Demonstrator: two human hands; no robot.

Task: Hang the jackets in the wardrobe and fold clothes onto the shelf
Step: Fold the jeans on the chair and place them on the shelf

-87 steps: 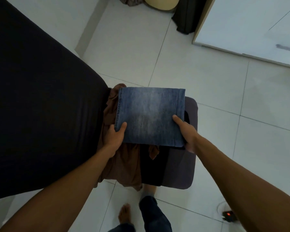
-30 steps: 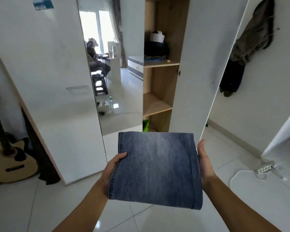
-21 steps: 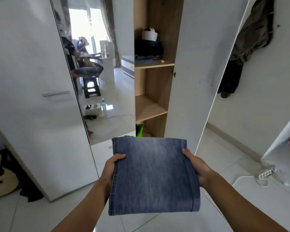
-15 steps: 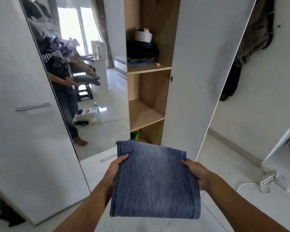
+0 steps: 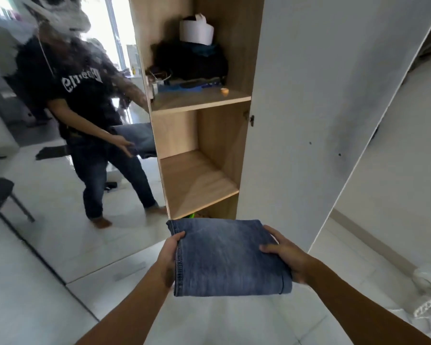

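I hold a folded pair of blue jeans [image 5: 227, 257] flat in front of me, low in the head view. My left hand [image 5: 168, 258] grips its left edge and my right hand [image 5: 288, 255] grips its right edge. Straight ahead stands the open wooden wardrobe. Its bare middle shelf [image 5: 197, 183] lies just beyond and above the jeans. The upper shelf [image 5: 199, 99] carries a pile of dark clothes [image 5: 192, 62], a white object and small items.
The white wardrobe door [image 5: 309, 108] stands open on the right, close to my right hand. A mirror door [image 5: 60, 145] on the left reflects a person holding the jeans. A power strip with cable [image 5: 428, 305] lies on the white tiled floor at lower right.
I turned from the stool with clothes and walked up to the wardrobe with the jeans in both hands. The shelves are now much closer and the jeans point at the middle shelf.
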